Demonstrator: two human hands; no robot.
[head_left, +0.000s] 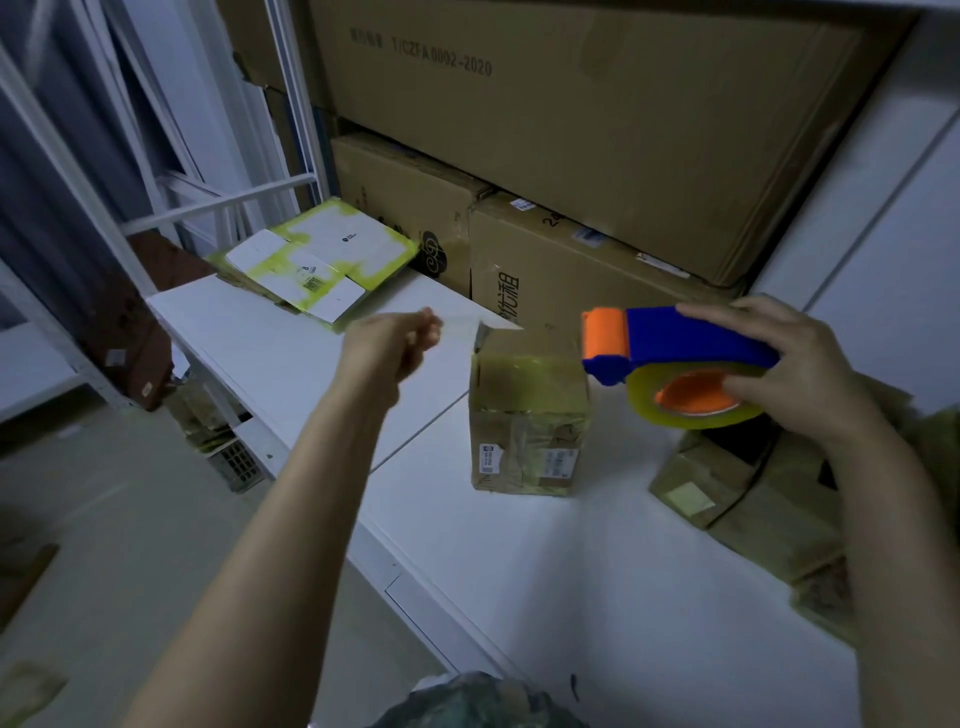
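Gripping tape dispenser (675, 338), right hand (800, 374) fingers curled round it, left hand (395, 340) fingers pinching tape end (467, 325) above box (530, 421)

**A:** quick count pls, whats there?

**B:** 1 tape dispenser (691, 338) w/ 1 tape roll (696, 410), 1 tape strip (478, 325). 2 hands: left hand (389, 343), right hand (795, 364). 1 small taped box (527, 426), 1 opened box (727, 478).

**A:** n at the back?

**B:** 3 big cartons (571, 130) (405, 208) (571, 270), 1 pile of flat yellow-white boxes (317, 260), cant tell how many in it tbh.
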